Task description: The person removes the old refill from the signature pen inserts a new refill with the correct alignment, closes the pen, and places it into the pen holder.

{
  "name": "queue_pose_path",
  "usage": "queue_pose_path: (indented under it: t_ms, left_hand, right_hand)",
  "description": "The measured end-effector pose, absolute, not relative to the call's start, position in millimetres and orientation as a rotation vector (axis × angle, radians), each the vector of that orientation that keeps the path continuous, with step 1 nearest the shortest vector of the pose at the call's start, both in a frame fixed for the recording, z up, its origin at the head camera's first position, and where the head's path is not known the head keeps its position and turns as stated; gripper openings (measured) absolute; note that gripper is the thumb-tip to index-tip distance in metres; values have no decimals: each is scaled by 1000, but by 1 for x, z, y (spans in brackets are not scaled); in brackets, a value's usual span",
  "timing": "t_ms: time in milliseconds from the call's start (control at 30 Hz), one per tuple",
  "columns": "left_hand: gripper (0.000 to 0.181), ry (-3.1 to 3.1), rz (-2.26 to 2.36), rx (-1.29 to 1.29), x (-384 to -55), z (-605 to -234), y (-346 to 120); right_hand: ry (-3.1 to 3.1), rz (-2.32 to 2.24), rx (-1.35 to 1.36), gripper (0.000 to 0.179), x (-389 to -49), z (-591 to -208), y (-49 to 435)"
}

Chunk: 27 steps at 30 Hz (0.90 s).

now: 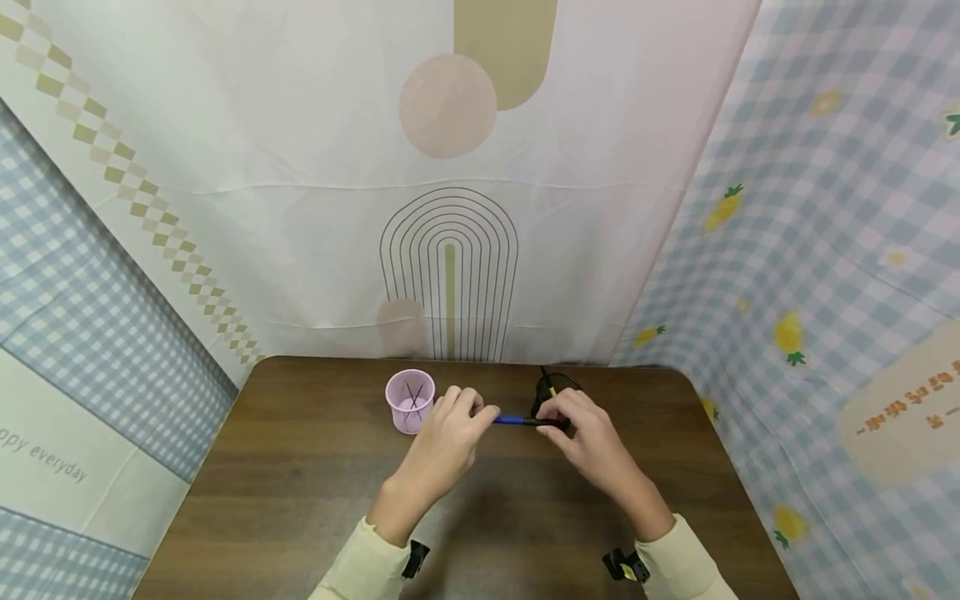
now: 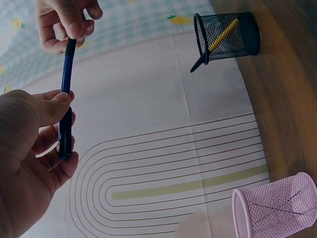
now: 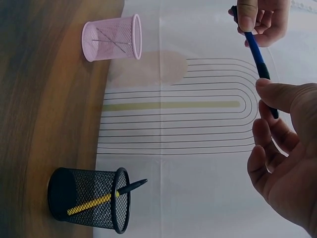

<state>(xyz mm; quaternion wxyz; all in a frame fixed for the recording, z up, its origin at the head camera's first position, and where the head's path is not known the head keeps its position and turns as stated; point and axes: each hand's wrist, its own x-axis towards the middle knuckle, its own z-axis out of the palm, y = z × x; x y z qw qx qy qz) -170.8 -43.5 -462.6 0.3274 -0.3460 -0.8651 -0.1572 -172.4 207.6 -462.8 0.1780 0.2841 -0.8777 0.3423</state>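
A blue pen with a black grip section [image 1: 512, 420] is held level between both hands above the table. My left hand [image 1: 448, 433] pinches its blue end, thumb on top and fingers beneath. At the black, tapered end, my right hand [image 1: 591, 435] pinches it between thumb and fingers. Beyond the right hand stands a black mesh pen holder [image 3: 94, 198], partly hidden in the head view. A yellow and black pen [image 3: 94, 202] leans inside it, its dark end over the rim. To the left hand's left stands a pink mesh cup [image 1: 410, 417] showing two thin dark crossed lines.
Both holders stand near the far edge of the brown wooden table [image 1: 300, 467]. A pale printed cloth [image 1: 322, 250] hangs right behind that edge. Blue checked cloths hang at the left and right [image 1: 750, 292].
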Motion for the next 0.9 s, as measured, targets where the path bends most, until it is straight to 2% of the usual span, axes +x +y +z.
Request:
queue_pose_path:
  t_ms: [433,900]
  left_hand:
    - [22,-2300,-449,-907,-168,-463,-42]
    - [26,-2302,-435,-932,-169,-463,-41]
  right_hand:
    - [-2504,924,770,38,-171,-464,210]
    - [-2571,958,789,10,-175,-459,215]
